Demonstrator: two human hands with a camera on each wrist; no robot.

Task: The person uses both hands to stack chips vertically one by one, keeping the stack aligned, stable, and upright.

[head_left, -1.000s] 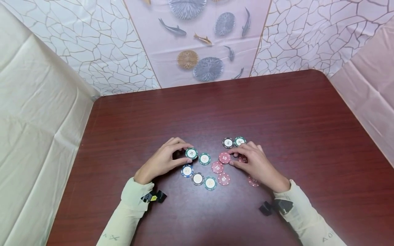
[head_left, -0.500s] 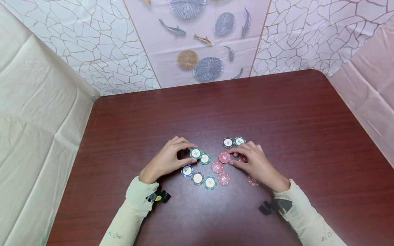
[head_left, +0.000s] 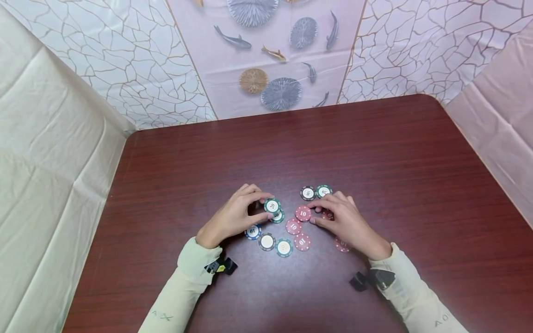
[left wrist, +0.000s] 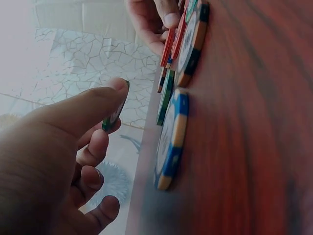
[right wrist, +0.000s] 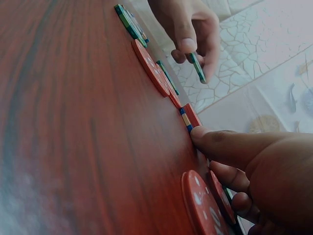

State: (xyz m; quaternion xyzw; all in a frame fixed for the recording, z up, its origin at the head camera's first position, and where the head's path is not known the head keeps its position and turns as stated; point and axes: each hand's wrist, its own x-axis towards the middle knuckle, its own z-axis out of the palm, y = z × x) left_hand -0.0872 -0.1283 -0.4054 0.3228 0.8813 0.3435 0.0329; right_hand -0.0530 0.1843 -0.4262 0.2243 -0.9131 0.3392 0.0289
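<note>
The left hand (head_left: 235,212) pinches a raised green chip (head_left: 272,205) by its rim, leaving the face clear, above a lower green chip (head_left: 279,217); the right hand (head_left: 349,224) pinches a red chip (head_left: 303,213), seemingly steadying it on a blue-edged chip (right wrist: 185,119).

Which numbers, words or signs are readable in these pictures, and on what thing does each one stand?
"20": held green chip, in the left hand; far green chip.
"100": black chip.
"10": red chip at the right hand; two nearer red chips; blue chip.
Some numbers stand upside down.
Too blurred or covered: overlapped green chip, near green chip, brown chip, two half-hidden red chips, sleeve marks.
</note>
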